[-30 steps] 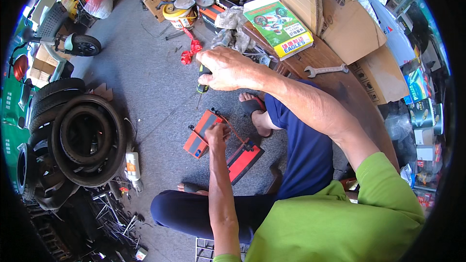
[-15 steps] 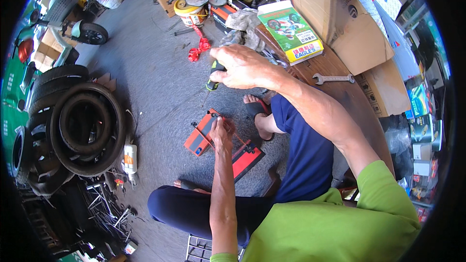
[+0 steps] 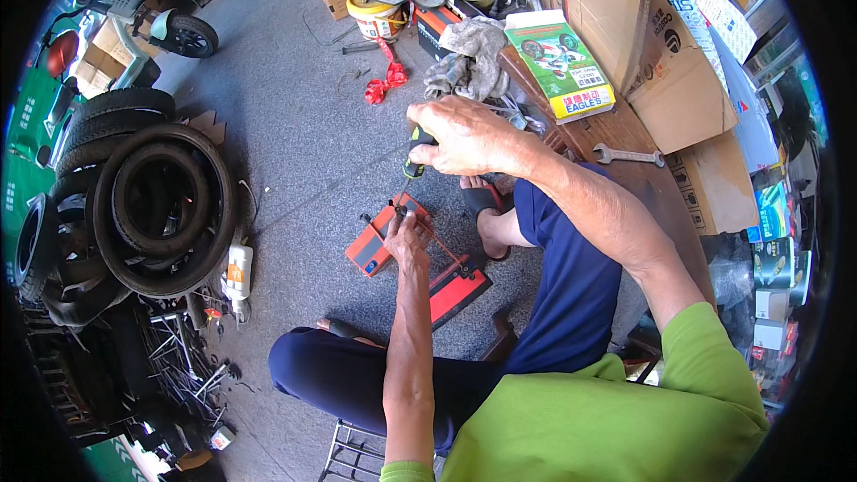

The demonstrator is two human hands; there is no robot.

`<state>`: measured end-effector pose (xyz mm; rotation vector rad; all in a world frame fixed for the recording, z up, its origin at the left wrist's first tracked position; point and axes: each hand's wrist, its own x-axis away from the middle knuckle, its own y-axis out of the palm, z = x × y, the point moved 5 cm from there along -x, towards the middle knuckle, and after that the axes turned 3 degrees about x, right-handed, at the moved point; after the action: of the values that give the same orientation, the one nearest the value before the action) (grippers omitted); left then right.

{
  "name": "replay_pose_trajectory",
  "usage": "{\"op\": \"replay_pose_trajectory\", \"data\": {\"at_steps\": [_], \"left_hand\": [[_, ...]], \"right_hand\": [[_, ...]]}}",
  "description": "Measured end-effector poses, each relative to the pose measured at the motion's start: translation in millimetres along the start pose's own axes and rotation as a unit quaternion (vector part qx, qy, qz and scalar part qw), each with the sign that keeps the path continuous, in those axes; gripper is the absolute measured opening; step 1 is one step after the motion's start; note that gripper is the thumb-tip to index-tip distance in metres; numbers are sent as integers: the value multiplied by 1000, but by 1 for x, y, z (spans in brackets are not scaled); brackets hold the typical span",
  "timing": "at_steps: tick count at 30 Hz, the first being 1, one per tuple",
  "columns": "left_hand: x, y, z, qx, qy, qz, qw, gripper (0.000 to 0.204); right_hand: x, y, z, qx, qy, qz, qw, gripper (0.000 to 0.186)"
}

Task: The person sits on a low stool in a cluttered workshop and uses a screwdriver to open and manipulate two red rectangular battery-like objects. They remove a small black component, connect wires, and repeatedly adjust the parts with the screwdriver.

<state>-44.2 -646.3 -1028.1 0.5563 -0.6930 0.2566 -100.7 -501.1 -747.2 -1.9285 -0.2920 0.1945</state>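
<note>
My right hand is closed around the green-and-black handle of a screwdriver. Its shaft points down, with the tip close to my left fingertips. Low over an orange block with a grey stripe, likely a battery, my left hand has its fingers pinched at a small dark part by the block's upper corner. What exactly they grip is hidden. Just right of that hand lies a second, red-and-black block, with a thin reddish cable running between the two.
Stacked tyres and scattered metal tools lie at left. A wooden bench on the right bears an open-end wrench and a green-and-yellow box. Beyond are a yellow-rimmed bucket and grey rags.
My right hand has lowered the screwdriver, bringing its tip down to my left fingertips at the orange block. The whole view has shifted slightly.
</note>
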Motion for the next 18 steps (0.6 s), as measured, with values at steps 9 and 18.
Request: {"op": "replay_pose_trajectory", "data": {"at_steps": [9, 18], "left_hand": [[3, 2, 3, -7, 5, 1, 1000, 18], [12, 10, 10, -17, 30, -26, 999, 15]], "right_hand": [[2, 8, -7, -4, -20, -8, 1000, 31], [1, 18, -9, 14, -34, -3, 999, 33]]}}
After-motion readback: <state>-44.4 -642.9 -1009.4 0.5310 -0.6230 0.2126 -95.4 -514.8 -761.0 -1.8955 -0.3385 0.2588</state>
